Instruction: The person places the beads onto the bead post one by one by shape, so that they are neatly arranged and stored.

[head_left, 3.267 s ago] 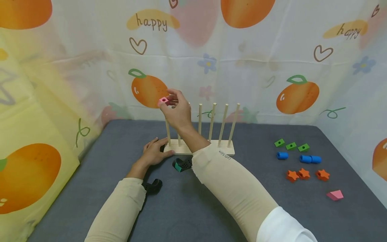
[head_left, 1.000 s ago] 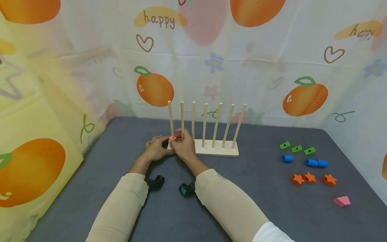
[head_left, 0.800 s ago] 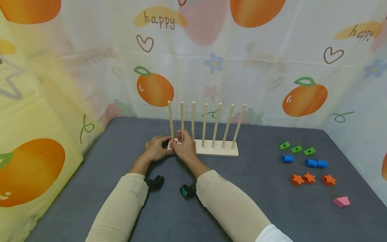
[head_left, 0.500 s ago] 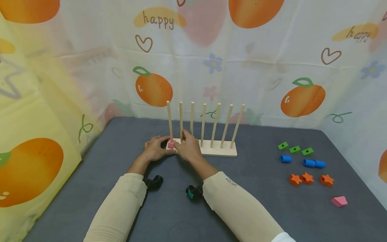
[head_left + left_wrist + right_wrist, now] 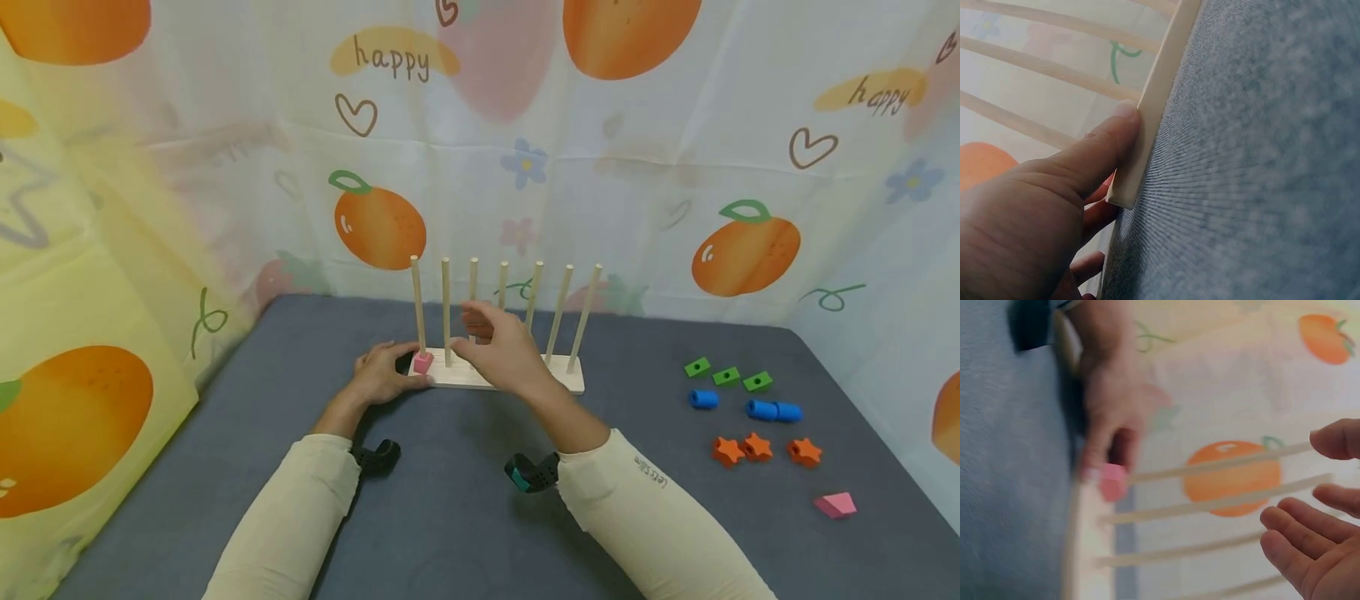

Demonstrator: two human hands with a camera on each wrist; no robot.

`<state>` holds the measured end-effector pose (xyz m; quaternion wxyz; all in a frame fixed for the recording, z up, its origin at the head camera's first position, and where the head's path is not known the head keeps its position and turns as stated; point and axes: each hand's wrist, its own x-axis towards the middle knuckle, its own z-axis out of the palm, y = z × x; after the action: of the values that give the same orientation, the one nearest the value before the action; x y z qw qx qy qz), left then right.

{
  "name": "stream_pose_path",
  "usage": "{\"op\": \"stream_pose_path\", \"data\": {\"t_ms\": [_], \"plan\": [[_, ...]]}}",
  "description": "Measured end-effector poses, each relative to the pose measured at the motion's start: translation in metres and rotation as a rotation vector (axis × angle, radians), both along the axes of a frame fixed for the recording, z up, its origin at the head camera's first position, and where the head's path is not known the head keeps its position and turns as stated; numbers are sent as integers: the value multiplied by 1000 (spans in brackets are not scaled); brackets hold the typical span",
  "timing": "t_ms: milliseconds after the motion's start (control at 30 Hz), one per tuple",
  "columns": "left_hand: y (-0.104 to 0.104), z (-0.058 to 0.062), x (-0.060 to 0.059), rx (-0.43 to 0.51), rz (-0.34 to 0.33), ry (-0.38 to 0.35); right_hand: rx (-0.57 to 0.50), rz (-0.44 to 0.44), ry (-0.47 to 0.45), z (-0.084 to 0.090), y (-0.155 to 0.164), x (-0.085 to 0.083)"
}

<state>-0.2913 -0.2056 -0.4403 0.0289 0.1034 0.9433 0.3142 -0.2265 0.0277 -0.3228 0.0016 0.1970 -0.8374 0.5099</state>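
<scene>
A wooden peg rack (image 5: 465,377) with a row of upright pegs stands on the table. At its left end my left hand (image 5: 378,375) grips the base. In the left wrist view the thumb (image 5: 1107,140) presses on the base's front edge, and other fingers reach round the end. Around the leftmost peg, down on the base, sits a pink block (image 5: 423,362). My right hand (image 5: 504,346) is in front of the middle pegs, fingers loosely bent and holding nothing. The right wrist view shows its fingers (image 5: 1297,534) spread apart from the pegs.
On the right of the table lie several loose beads: green blocks (image 5: 726,377), blue cylinders (image 5: 703,399), orange stars (image 5: 805,452) and a pink block (image 5: 836,504). A patterned cloth (image 5: 622,192) hangs behind the table.
The right hand brought the pink block from above the leftmost peg down it to the base, let go, and moved right and up. The left hand has stayed on the rack's end.
</scene>
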Motion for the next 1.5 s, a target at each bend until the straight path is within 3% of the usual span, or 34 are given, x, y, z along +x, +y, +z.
{"op": "stream_pose_path", "data": {"t_ms": [333,700,867,1167,1500], "plan": [[2,-1,1,-1,2,10,-76,29,133,38,47,26],[-2,-3,3,6,2,14,-38,-2,294,63,110,57],[-2,-4,2,4,3,13,0,-72,364,67,138,70],[3,-4,4,3,-8,9,61,-205,391,68,196,93],[2,-4,3,6,1,14,110,-403,407,52,250,110]]}}
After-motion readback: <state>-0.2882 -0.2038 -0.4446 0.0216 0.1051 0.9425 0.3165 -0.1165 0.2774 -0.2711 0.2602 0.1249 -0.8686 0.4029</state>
